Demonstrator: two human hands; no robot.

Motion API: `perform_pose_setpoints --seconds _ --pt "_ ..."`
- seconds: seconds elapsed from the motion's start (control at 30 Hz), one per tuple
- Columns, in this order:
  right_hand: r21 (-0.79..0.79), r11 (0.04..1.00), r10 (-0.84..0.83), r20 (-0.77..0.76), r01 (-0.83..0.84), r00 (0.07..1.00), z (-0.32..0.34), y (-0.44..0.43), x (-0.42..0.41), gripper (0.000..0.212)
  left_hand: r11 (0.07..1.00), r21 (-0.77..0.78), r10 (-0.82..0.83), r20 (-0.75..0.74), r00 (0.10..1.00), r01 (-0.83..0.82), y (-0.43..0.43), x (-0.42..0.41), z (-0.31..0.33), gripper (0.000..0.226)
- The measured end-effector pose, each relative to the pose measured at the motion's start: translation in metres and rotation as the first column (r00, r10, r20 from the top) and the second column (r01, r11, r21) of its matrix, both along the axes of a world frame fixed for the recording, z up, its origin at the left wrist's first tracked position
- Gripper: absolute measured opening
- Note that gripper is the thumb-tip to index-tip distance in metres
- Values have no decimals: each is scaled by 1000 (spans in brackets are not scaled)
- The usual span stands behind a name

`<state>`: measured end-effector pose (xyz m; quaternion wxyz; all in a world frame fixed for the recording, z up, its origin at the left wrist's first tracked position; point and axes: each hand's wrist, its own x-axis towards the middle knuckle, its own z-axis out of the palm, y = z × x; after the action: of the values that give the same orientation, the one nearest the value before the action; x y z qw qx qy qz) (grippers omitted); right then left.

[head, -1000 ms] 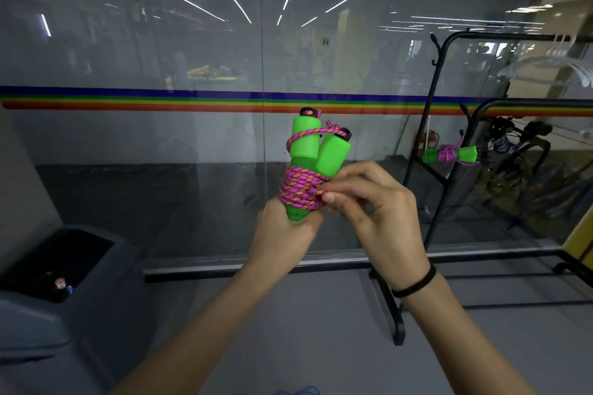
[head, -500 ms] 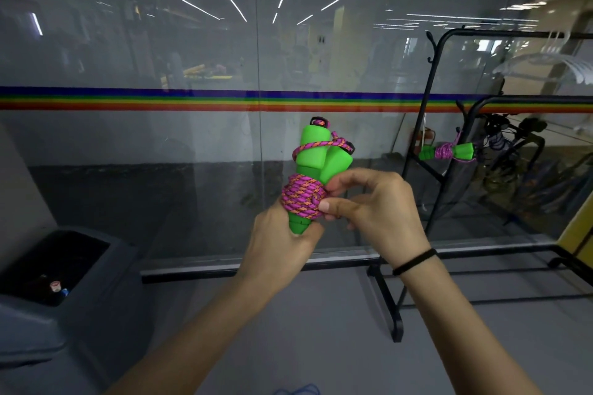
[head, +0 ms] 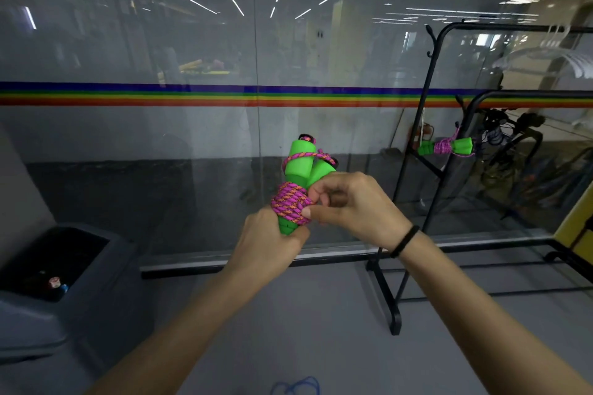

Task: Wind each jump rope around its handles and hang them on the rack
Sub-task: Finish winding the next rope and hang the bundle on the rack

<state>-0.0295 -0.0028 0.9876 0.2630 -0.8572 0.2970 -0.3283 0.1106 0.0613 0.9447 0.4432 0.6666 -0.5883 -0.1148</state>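
jump rope (head: 293,202), wound on green handles, stands upright in the left hand's (head: 269,244) fist. right hand (head: 349,205) pinches its coils from the side.

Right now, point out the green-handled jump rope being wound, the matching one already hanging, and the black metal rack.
green-handled jump rope in hand (head: 291,204): head view, on its pink-orange cord coil.
hanging green-handled jump rope (head: 463,146): head view, on its right handle.
black metal rack (head: 416,144): head view, on its near upright post.

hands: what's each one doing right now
Left hand: closed around the base of the green handles.
Right hand: fingers pinching the wound pink rope.
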Motion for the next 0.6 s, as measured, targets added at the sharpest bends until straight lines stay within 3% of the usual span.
perform_pose_setpoints --seconds 0.27,0.5,0.6 --pt "-347 938 -55 -212 -22 976 -17 -3 4 16 984 170 -30 -137 990 53 -5 0 -14 34" --pt "-426 892 -214 -97 154 972 -26 -4 19 16 990 133 -3 -352 936 53 -13 -15 -21 27" --pt "-445 855 -306 -19 266 952 -27 -6 27 37 999 52 6 -327 945 11 -12 -19 -19 21"
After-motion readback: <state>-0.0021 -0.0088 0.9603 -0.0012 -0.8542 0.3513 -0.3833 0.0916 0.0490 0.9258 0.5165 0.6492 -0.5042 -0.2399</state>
